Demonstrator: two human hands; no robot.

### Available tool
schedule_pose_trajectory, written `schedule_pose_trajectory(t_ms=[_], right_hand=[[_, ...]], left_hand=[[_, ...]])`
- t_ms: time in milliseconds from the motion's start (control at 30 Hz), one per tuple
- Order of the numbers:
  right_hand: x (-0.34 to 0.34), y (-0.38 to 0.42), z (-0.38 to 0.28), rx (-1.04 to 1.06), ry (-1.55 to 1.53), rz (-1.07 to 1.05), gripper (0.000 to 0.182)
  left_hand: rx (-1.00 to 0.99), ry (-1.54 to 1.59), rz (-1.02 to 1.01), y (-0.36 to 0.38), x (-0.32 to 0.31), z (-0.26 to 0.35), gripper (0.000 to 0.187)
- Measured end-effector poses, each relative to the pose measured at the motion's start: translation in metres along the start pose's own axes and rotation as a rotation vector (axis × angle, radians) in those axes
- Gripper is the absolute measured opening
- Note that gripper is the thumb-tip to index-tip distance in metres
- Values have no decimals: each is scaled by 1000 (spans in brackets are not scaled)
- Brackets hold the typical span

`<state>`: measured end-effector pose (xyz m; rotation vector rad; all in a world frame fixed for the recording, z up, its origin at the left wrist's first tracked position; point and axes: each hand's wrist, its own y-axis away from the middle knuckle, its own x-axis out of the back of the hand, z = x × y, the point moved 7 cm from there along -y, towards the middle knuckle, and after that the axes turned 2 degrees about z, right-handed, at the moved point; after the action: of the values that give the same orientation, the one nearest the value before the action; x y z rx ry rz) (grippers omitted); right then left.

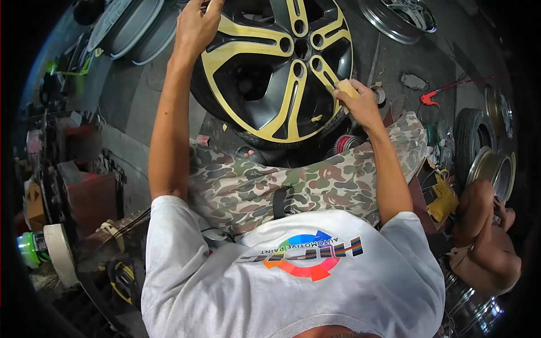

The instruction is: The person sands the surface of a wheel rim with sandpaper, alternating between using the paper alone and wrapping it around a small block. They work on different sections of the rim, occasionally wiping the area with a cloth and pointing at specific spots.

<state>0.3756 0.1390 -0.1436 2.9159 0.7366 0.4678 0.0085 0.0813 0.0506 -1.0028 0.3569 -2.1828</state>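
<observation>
A black alloy wheel (259, 96) lies in front of my knees, its spokes and part of its rim faced with yellow masking tape (242, 45). My left hand (197, 25) is closed at the wheel's upper left edge; a yellowish bit shows by its fingers, partly cut off by the frame. Over the lower right spoke, my right hand (360, 104) pinches a small tan block (347, 88), whose exact kind I cannot make out. A loose yellow scrap (316, 118) sits on the wheel's lower right part.
Silver wheels (397, 19) lie at the upper right, more rims (132, 28) at the upper left. A red-handled air gun (430, 98) rests on the floor. At right are a tire (473, 132) and another person's bent legs (484, 248). A red box (87, 188) stands left.
</observation>
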Motion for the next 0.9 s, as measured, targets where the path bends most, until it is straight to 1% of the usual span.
schedule_pose_trajectory(t_ms=[33,67,100,133,167,267,300,367,433,500,633,667,700,733,833,867,900], right_hand=[[-4,6,-2,-14,-53,10,32],[-7,11,-13,-29,-95,-21,34],[-4,10,-11,-36,-90,-13,34],[-7,6,-8,-71,-223,-60,34],[-11,5,-8,-102,-356,-109,35],[-14,12,-17,-157,-442,-153,39],[-16,13,-19,-180,-476,-165,41],[-22,15,-24,-182,-499,-208,43],[-26,18,-28,-189,-526,-245,45],[-32,23,-34,-206,-655,-314,47],[-39,32,-42,-216,-649,-358,40],[-34,29,-43,-108,-467,-333,34],[-33,26,-46,3,-286,-307,29],[-38,25,-49,4,-281,-325,29],[-32,29,-100,678,276,-92,24],[-38,27,-102,640,350,-107,33],[-39,22,-105,637,348,-116,33]], left_hand=[[-38,-66,-37,0,-1,5,32],[-37,-59,-42,0,0,7,32],[-105,-89,-48,1,0,14,32],[-173,-119,-54,1,-1,23,31],[-170,-112,-59,-2,-3,26,31],[-215,-271,-76,-8,-3,37,33],[-207,-277,-71,-9,-3,39,33],[-86,-211,-142,-11,-9,35,34],[-103,-198,-119,-6,-12,34,35],[-33,-148,-147,-3,-14,28,34],[-80,-108,-120,0,-14,23,34],[-46,-71,-146,0,-15,21,34],[-57,-100,-123,0,-13,21,33],[-73,-131,-117,-2,-13,18,33],[-95,-151,-91,-5,-15,10,32],[-81,-136,-104,-7,-16,8,32],[-70,-121,-119,-7,-18,6,32]])
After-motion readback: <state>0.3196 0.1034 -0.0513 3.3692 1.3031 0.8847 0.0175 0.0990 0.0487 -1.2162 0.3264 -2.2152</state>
